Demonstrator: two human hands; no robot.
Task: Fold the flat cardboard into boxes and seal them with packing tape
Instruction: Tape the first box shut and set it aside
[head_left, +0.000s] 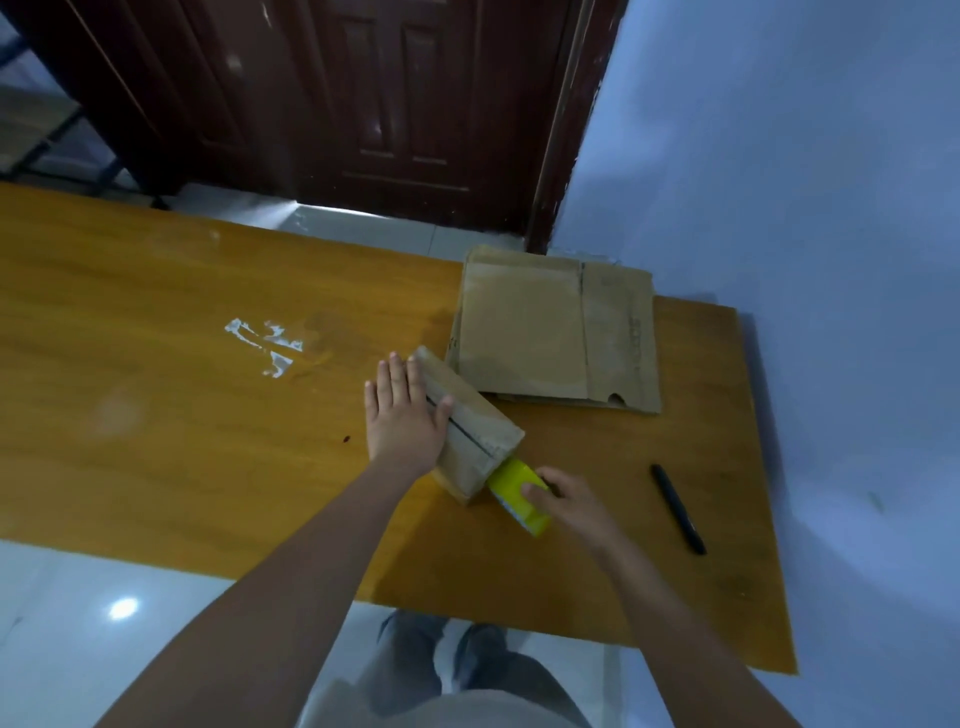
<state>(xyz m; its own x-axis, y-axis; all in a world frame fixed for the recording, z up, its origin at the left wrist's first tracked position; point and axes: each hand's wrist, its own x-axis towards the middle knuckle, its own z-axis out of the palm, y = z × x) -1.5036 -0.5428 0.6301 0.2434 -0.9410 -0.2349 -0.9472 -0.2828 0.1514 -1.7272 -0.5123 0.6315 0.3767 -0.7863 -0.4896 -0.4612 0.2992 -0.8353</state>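
Left hand, fingers spread flat, pins your folded box on the surface at centre. At 5 o'clock from it, your right hand grips the yellow tape roll against the box end. Flat cardboard lies at 1 o'clock. Expect light, stiff, crushable board; hold across the seam. Motion blur hides the tape's free end.

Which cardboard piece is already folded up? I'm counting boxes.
The small box under the left hand; the stack behind it lies flat.
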